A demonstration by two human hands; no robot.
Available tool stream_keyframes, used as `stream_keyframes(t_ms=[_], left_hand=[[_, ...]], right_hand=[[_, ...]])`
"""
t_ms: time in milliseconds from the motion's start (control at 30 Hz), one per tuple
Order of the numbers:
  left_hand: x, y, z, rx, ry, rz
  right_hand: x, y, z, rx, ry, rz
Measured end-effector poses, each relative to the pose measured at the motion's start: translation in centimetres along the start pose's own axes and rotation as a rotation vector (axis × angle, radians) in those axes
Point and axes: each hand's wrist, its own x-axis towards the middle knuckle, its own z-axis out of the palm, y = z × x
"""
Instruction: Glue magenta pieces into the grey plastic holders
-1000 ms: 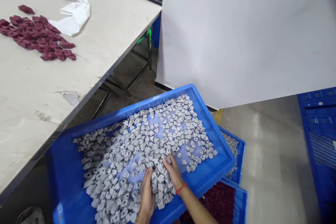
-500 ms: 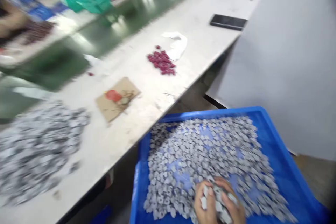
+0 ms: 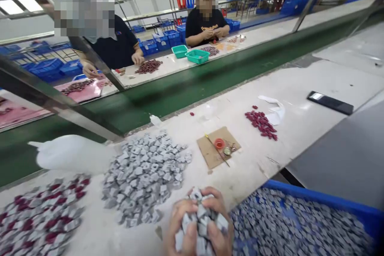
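Note:
My left hand [image 3: 182, 222] and my right hand [image 3: 218, 218] are cupped together around a heap of grey pieces [image 3: 203, 221], fingers curled over its sides and thumbs in front. They are above the front edge of the white table [image 3: 240, 176]. Just left of them lies a large pile of grey pieces [image 3: 144, 172]. A blue tray [image 3: 318, 200] of similar grey pieces is at the lower right. Beyond my hands, a cardboard square [image 3: 210, 156] carries a thin stick [image 3: 217, 150] and a small red dish [image 3: 219, 143].
Mixed grey and dark red pieces [image 3: 45, 212] lie lower left, near a white bag [image 3: 75, 154]. Dark red pieces [image 3: 261, 124] and a phone [image 3: 330, 102] lie right. A slanted metal post [image 3: 60, 100] stands left. Two people work across the green belt [image 3: 180, 88].
Both hands have risen from over the blue tray to the table edge, still holding grey pieces together. The view has swung up and left, bringing the people across into sight.

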Motion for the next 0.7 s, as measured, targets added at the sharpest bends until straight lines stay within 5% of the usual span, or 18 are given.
stream_keyframes(t_ms=[167,300,467,700], left_hand=[[12.7,-0.2,-7.3,0.106,0.038,0.184],[18.1,-2.6,-11.6,0.2,0.043,0.31],[20.0,-4.8,-13.5,0.341,0.059,0.425],[20.8,-5.0,-13.8,0.441,0.076,0.446]], right_hand=[[5.1,2.7,13.4,0.041,-0.112,-0.164],[6.3,5.5,19.3,-0.024,-0.145,-0.252],[5.6,7.4,21.1,-0.23,-0.066,-0.206],[5.8,7.1,20.9,-0.51,-0.009,-0.264]])
